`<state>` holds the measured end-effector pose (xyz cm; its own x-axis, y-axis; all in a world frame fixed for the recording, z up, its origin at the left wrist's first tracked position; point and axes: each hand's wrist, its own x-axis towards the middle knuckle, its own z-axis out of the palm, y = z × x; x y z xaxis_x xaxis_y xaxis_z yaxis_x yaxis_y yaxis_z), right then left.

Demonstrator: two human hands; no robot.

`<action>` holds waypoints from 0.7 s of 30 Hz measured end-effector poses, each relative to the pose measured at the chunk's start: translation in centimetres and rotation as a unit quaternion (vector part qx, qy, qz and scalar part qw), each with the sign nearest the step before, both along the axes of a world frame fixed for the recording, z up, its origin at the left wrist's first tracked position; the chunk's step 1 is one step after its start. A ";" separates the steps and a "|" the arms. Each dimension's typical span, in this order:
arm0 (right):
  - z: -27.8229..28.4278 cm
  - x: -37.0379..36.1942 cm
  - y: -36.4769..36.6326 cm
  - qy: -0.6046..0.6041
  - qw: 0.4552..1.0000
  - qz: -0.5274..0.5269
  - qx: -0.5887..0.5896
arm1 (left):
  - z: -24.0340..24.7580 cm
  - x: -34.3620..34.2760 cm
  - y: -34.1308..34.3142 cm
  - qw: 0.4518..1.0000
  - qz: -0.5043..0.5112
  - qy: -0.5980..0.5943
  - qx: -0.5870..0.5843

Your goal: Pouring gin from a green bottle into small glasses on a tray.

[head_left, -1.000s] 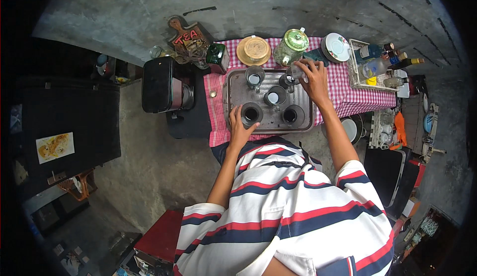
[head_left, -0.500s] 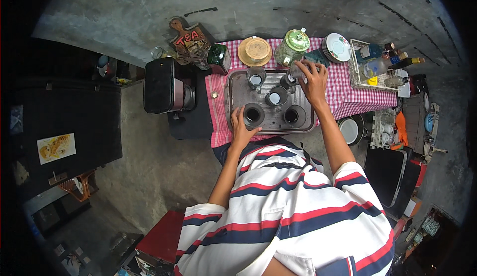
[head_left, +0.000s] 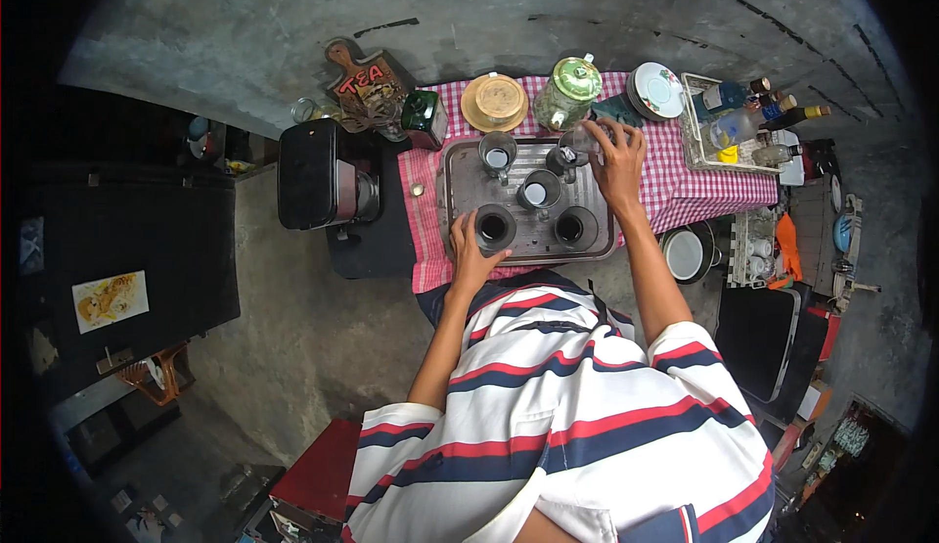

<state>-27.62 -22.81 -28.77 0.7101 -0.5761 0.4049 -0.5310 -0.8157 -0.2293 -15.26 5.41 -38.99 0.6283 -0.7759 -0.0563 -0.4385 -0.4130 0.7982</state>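
A dark metal tray (head_left: 523, 246) carries several clear glass mugs. At its near left corner, my left hand (head_left: 473, 261) curls its thumb and fingers around a glass mug (head_left: 496, 228) with dark liquid in it. My right hand (head_left: 620, 166), over the tray's far right corner, grips a clear glass (head_left: 579, 141) that looks tilted, close against the far right mug (head_left: 561, 159). My fingers partly cover that glass. Beside the left-hand mug stands another mug with dark contents (head_left: 575, 229). The middle mug (head_left: 539, 191) and far left mug (head_left: 497, 152) show pale bottoms.
On the checkered cloth (head_left: 675, 186) behind the tray stand a wooden lidded pot (head_left: 497, 100), a green-lidded jar (head_left: 573, 88) and stacked plates (head_left: 657, 91). A basket of bottles (head_left: 736, 132) is at right. Left of the tray sit a dark green tin (head_left: 424, 119) and a black appliance (head_left: 315, 173).
The whole view has shifted slightly, with things sitting a little further left. Both hands keep nearly the same places and grips.
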 end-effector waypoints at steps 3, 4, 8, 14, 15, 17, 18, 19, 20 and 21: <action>-0.6 -0.2 -0.2 0.010 1.000 -0.013 0.000 | 0.1 -0.2 -0.2 1.000 -0.005 -0.005 0.009; -0.8 -0.2 -0.3 0.032 0.999 0.003 0.004 | 0.1 -0.2 -0.3 1.000 -0.006 -0.012 0.017; -0.8 0.3 -0.1 0.059 0.997 -0.009 0.043 | 0.1 -0.1 -0.6 1.000 -0.006 -0.015 0.000; -2.2 0.0 -0.2 -0.017 0.982 -0.079 0.170 | 0.3 -0.3 -1.1 1.000 -0.012 -0.020 -0.005; -2.2 0.0 0.0 -0.041 0.974 -0.087 0.204 | 0.2 -0.2 -1.0 1.000 -0.011 -0.019 0.001; -2.2 0.0 0.4 -0.059 0.977 -0.089 0.186 | 0.0 -0.1 -0.8 1.000 -0.011 -0.019 0.007; -2.2 0.0 0.5 -0.075 0.979 -0.091 0.167 | -0.1 -0.1 -0.7 1.000 -0.010 -0.015 0.016; -2.2 0.0 0.6 -0.077 0.979 -0.091 0.167 | -0.1 -0.1 -0.6 1.000 -0.010 -0.012 0.025; -2.2 0.1 0.7 -0.106 0.972 -0.100 0.183 | -0.2 -0.3 -0.5 1.000 -0.010 -0.014 0.025; -2.5 0.0 0.5 -0.136 0.964 -0.110 0.199 | -0.1 -0.5 -0.6 0.999 -0.001 -0.011 0.041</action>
<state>-27.61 -22.26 -31.23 0.4518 -0.8487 0.2749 -0.5577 -0.5092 -0.6555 -15.77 4.84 -39.14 0.6288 -0.7703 -0.1061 -0.4568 -0.4764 0.7512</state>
